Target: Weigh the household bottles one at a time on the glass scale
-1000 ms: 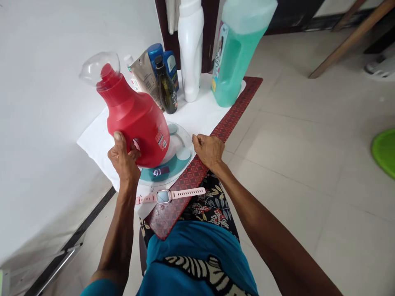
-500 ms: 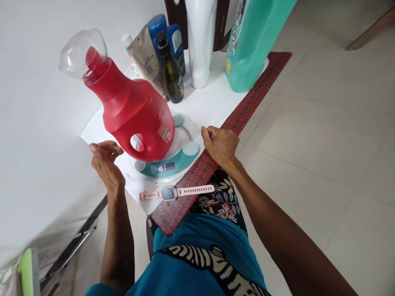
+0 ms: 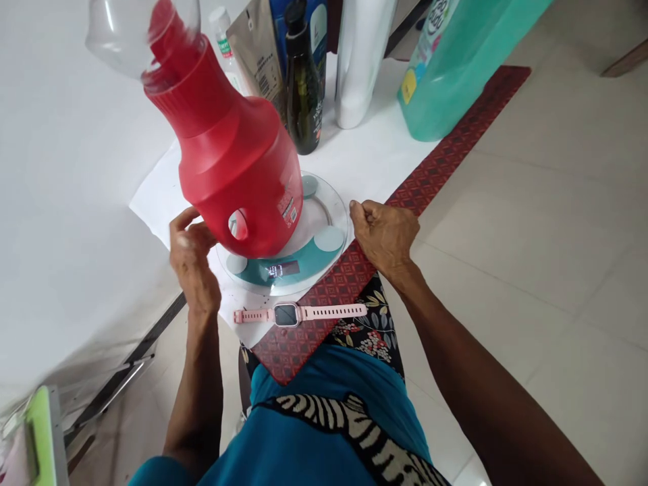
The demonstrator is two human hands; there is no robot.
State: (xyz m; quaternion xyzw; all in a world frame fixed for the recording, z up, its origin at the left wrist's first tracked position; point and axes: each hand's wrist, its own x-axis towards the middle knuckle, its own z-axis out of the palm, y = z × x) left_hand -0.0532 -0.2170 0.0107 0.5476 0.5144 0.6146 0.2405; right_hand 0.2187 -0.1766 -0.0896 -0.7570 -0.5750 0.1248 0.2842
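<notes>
A red detergent jug (image 3: pixel 243 162) with a clear cap stands on a round glass scale (image 3: pixel 327 219) whose small display is lit. My left hand (image 3: pixel 192 253) is at the jug's lower left side, close to its handle hole. Its fingers are loosely bent and apart, and nothing is in them. My right hand (image 3: pixel 385 233) is a closed fist resting on the red patterned mat (image 3: pixel 445 152) just right of the scale. A pink smartwatch (image 3: pixel 298 314) lies flat in front of the scale, between my two wrists.
Behind the scale, on a white sheet (image 3: pixel 364 158), stand a dark glass bottle (image 3: pixel 304 94), a foil pouch (image 3: pixel 256 54), a white bottle (image 3: pixel 362 61) and a large green jug (image 3: pixel 455 67). A white wall is on the left, tiled floor on the right. A green-edged object (image 3: pixel 43 432) sits at the lower left.
My left hand let go of the jug's handle, drew away to the left, and is now back beside the jug. The camera has moved closer; my right fist has stayed on the mat.
</notes>
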